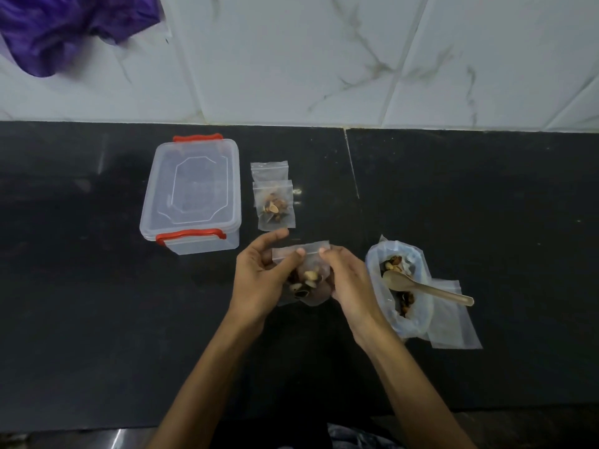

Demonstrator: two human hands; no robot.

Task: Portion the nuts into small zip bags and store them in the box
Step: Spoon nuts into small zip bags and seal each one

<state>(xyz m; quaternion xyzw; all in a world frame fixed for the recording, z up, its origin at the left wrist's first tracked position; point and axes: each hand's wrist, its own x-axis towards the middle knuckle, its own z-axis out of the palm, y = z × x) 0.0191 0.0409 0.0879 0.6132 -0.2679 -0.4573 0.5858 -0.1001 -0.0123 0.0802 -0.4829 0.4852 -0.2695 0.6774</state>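
Both hands hold a small zip bag [306, 273] just above the black stone countertop [97, 303], in the middle of the view. The left hand [259, 280] cups the bag from its left side, thumb tip pressed on the zip strip near the top edge and fingers curled behind the plastic. The right hand [348, 280] grips the right side, its thumb pinching the same strip close to the top right corner. Mixed nuts [304, 280] sit in the lower half of this bag (dark and pale pieces show through the plastic); whether the strip is sealed cannot be told.

Just beyond the hands, a second filled zip bag [275, 205] lies flat on the countertop, its top overlapping an empty-looking zip bag [269, 171] further back. To their left stands the clear plastic storage box [191, 196], lid on, with a red clip handle at each short end, near and far. It stands apart from the bags, not touching them.

To the right of the right hand, a larger clear supply bag [400, 290] lies open with its mouth rolled down and nuts inside. A beige plastic spoon [424, 286] rests with its bowl in the bag and its handle pointing out to the right, over a flat clear bag [453, 319] lying beneath.

White marbled wall tiles [324, 59] rise behind the counter, and a purple cloth [64, 27] hangs at the top left corner
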